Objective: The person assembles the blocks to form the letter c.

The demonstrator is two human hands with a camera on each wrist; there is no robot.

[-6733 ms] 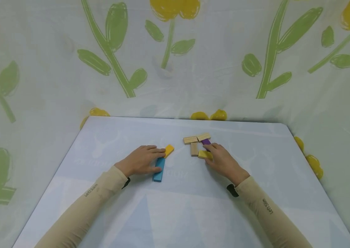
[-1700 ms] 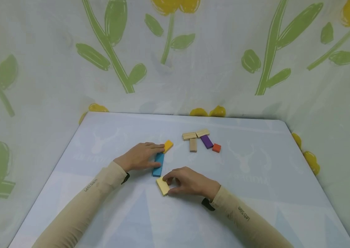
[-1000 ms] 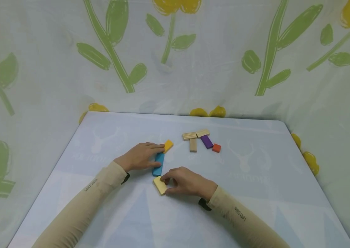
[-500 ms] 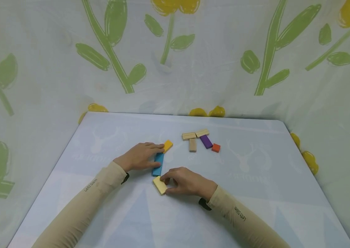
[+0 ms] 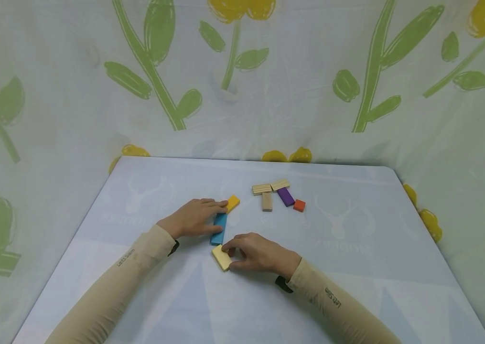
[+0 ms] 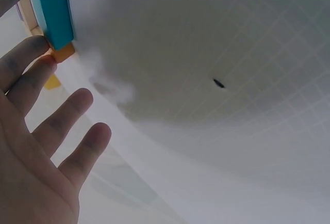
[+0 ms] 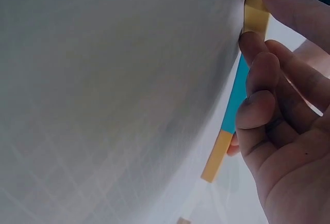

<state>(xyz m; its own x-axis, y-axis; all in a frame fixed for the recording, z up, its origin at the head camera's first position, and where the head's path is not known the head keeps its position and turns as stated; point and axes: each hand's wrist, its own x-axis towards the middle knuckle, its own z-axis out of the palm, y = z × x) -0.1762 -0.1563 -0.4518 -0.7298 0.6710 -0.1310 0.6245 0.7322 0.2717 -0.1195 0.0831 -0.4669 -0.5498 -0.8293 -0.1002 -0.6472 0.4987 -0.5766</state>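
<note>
My right hand [image 5: 261,253] pinches a pale yellow block [image 5: 221,258] between thumb and fingertips. That block lies slanted on the table, its far corner right at the near end of a blue block [image 5: 219,229]. The left hand [image 5: 192,218] lies over the blue block's left side with fingers fairly straight. Its thumb rests on the blue block, and a fingertip reaches an orange-yellow block [image 5: 233,203] at the far end. In the left wrist view, two fingertips touch around the blue block's [image 6: 54,12] end. In the right wrist view, the thumb presses the pale yellow block [image 7: 257,15].
Farther back on the table [image 5: 332,267] lie a striped wooden block [image 5: 261,189], two plain wooden blocks [image 5: 280,184], a purple block [image 5: 285,196] and a small red block [image 5: 299,205]. A flower-printed cloth [image 5: 294,105] hangs behind the table's far edge.
My right hand has brought the pale yellow block from the back group to the blue block's near end, then slid it slightly left. The left hand has stayed in place.
</note>
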